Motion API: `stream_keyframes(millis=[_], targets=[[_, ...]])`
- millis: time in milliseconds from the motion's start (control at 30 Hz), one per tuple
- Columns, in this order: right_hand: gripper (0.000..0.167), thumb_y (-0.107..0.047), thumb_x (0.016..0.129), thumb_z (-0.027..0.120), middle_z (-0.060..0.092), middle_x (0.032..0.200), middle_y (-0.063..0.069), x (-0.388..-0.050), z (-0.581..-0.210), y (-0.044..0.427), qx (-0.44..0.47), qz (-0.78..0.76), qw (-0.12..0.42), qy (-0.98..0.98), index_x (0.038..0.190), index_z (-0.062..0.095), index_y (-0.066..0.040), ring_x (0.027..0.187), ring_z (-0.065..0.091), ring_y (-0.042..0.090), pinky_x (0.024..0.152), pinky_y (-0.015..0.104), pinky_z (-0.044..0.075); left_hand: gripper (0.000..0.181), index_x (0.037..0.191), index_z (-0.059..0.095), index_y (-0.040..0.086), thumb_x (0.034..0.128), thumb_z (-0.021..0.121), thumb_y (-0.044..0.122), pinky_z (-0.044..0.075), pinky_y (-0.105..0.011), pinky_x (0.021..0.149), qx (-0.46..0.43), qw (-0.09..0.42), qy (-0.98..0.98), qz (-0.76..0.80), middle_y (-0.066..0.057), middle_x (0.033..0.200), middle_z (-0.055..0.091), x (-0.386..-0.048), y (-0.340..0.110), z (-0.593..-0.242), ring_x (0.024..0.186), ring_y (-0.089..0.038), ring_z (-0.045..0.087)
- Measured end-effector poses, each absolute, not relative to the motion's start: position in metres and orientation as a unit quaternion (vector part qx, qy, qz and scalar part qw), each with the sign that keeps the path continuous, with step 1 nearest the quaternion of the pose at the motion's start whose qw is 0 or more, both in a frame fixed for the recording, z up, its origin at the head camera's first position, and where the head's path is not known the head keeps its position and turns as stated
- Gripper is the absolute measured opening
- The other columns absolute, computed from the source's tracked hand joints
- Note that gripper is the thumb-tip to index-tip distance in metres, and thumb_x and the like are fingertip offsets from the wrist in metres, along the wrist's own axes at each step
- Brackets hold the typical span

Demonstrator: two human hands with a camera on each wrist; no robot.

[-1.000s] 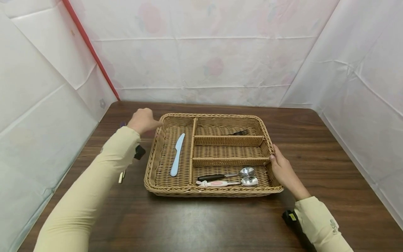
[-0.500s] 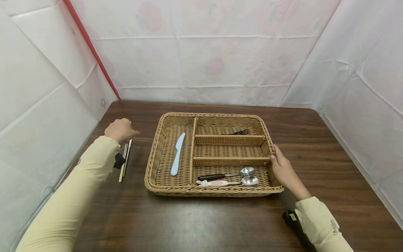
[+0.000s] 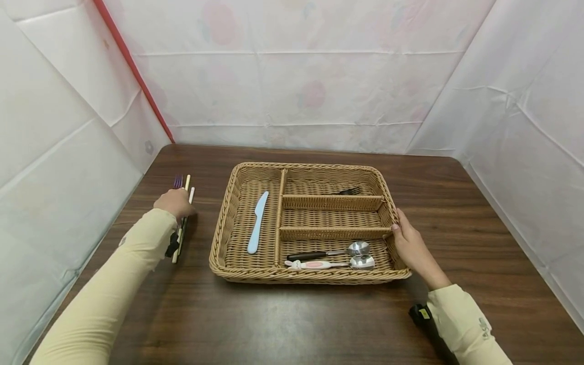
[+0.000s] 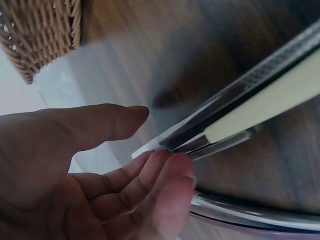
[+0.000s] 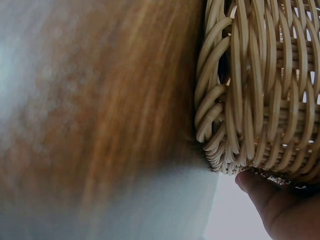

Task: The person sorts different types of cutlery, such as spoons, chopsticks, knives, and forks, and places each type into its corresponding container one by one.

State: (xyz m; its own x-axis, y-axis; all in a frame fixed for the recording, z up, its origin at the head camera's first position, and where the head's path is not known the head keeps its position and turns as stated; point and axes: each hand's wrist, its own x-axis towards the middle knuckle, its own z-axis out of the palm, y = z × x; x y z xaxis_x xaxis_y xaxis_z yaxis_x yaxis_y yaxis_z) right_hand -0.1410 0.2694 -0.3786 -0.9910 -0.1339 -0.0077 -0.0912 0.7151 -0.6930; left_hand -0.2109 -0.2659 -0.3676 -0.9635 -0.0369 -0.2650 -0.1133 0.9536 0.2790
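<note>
At the left of the table my left hand (image 3: pixel 174 203) is over a cream-ended chopstick (image 3: pixel 188 181), a white-ended chopstick (image 3: pixel 191 193) and a purple fork (image 3: pixel 178 180). In the left wrist view its thumb stands apart from the bent fingers, whose tips are beside the chopsticks (image 4: pixel 265 107); whether they touch cannot be told. My right hand (image 3: pixel 412 248) grips the right wall of a wicker cutlery basket (image 3: pixel 310 278), thumb at the rim. Inside lie a light blue knife (image 3: pixel 257 223), a dark fork (image 3: pixel 349 191), a black-handled spoon (image 3: pixel 315 256) and a rabbit-handled spoon (image 3: pixel 319 265).
A dark wood table (image 3: pixel 292 324) carries everything. White sheeting (image 3: pixel 292 91) hangs behind and at both sides, with a red strip (image 3: pixel 132 71) at the left. Dividers (image 3: pixel 333 233) split the basket into several compartments.
My left hand has moved left from the basket's left rim, then down and nearer to the chopsticks and fork. My right hand stays on the basket.
</note>
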Motion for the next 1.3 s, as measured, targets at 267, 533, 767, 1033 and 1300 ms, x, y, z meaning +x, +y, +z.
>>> stream_keyframes(millis=[267, 533, 767, 1033, 1300], targets=[[0.053, -0.014, 0.105, 0.025, 0.016, 0.147, 0.037, -0.141, -0.380, 0.270, -0.058, -0.370, 0.028, 0.927, 0.148, 0.005, 0.008, 0.135, 0.019, 0.050, 0.107, 0.058, 0.019, 0.015, 0.063, 0.049, 0.004, 0.0758, 0.055, 0.008, 0.047, -0.048, 0.055, -0.035, 0.107, 0.984, 0.136, -0.019, 0.070, 0.055, -0.212, -0.258, -0.374, 0.064, -0.035, 0.055], [0.053, -0.014, 0.105, 0.026, 0.016, 0.147, 0.037, -0.141, -0.379, 0.270, -0.058, -0.374, 0.029, 0.925, 0.148, 0.005, 0.008, 0.135, 0.019, 0.049, 0.107, 0.058, 0.019, 0.016, 0.066, 0.053, 0.000, 0.0759, 0.060, 0.010, 0.048, -0.051, 0.060, -0.025, 0.107, 0.985, 0.134, -0.020, 0.072, 0.057, -0.214, -0.254, -0.377, 0.067, -0.038, 0.057], [0.053, -0.014, 0.105, 0.025, 0.015, 0.148, 0.036, -0.141, -0.379, 0.270, -0.060, -0.374, 0.032, 0.925, 0.148, 0.004, 0.008, 0.135, 0.018, 0.049, 0.107, 0.059, 0.019, 0.022, 0.063, 0.052, 0.000, 0.0734, 0.066, 0.015, 0.049, -0.049, 0.060, 0.009, 0.100, 0.987, 0.126, -0.016, 0.064, 0.058, -0.215, -0.256, -0.380, 0.061, -0.033, 0.058], [0.053, -0.014, 0.105, 0.026, 0.015, 0.148, 0.036, -0.142, -0.380, 0.270, -0.060, -0.375, 0.028, 0.925, 0.148, 0.004, 0.007, 0.135, 0.018, 0.049, 0.107, 0.058, 0.019, 0.023, 0.061, 0.054, -0.001, 0.0711, 0.069, 0.013, 0.050, -0.037, 0.050, 0.004, 0.100, 0.983, 0.156, -0.011, 0.052, 0.056, -0.210, -0.255, -0.370, 0.041, -0.020, 0.056], [0.053, -0.014, 0.105, 0.026, 0.015, 0.148, 0.036, -0.142, -0.380, 0.270, -0.059, -0.375, 0.032, 0.925, 0.148, 0.003, 0.007, 0.135, 0.018, 0.049, 0.107, 0.058, 0.019, 0.019, 0.064, 0.055, -0.002, 0.0751, 0.064, 0.010, 0.049, -0.039, 0.051, 0.009, 0.113, 0.980, 0.163, -0.013, 0.059, 0.056, -0.213, -0.254, -0.358, 0.050, -0.027, 0.057]])
